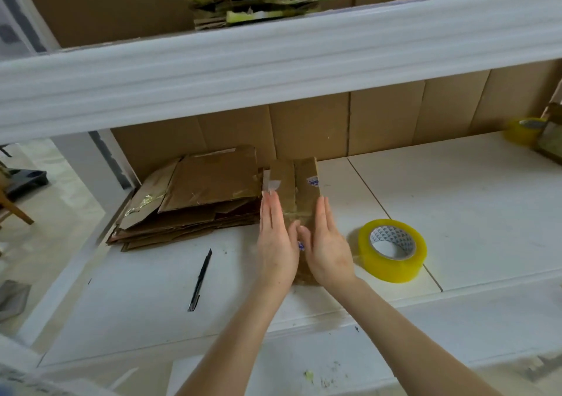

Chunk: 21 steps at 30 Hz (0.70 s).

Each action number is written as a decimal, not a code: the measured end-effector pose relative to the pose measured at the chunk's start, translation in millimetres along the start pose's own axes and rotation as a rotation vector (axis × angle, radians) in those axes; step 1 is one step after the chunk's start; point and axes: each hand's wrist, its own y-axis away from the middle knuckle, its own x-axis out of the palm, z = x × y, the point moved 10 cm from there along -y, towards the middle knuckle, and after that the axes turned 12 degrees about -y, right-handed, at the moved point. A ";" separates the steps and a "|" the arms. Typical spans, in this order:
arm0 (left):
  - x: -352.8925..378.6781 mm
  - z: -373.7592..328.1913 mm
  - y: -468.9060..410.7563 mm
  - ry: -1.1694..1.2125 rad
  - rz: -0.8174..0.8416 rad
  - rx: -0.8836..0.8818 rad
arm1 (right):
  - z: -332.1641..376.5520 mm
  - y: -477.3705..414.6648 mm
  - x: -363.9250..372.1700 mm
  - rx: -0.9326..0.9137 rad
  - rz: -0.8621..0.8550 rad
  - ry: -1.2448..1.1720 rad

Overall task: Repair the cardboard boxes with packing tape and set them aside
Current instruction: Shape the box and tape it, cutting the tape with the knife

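A narrow flattened cardboard box (299,183), wrapped in glossy tape, lies on the white table (456,207) in the middle of the view. My left hand (276,237) and my right hand (327,243) lie on it side by side, fingers straight and flat, thumbs meeting at the centre. A roll of yellowish packing tape (392,249) sits just right of my right hand. Left of the box lies a stack of flattened cardboard boxes (194,201), touching the box's left edge.
A black pen-like cutter (200,280) lies on the table to the left front. A second tape roll (521,131) and another box (552,140) sit at the far right. A white shelf beam (273,67) hangs overhead with cardboard scraps (267,0) above it.
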 end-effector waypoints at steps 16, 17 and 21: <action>-0.5 49.3 28.7 0.155 0.022 -0.145 | -21.4 12.2 -20.7 -0.002 -0.135 -0.065; 0.4 52.7 30.1 0.154 0.027 -0.173 | -26.0 14.8 -20.4 0.014 -0.131 -0.137; 8.3 57.7 36.3 0.298 0.065 -0.249 | -43.8 17.3 -18.1 0.092 -0.048 -0.444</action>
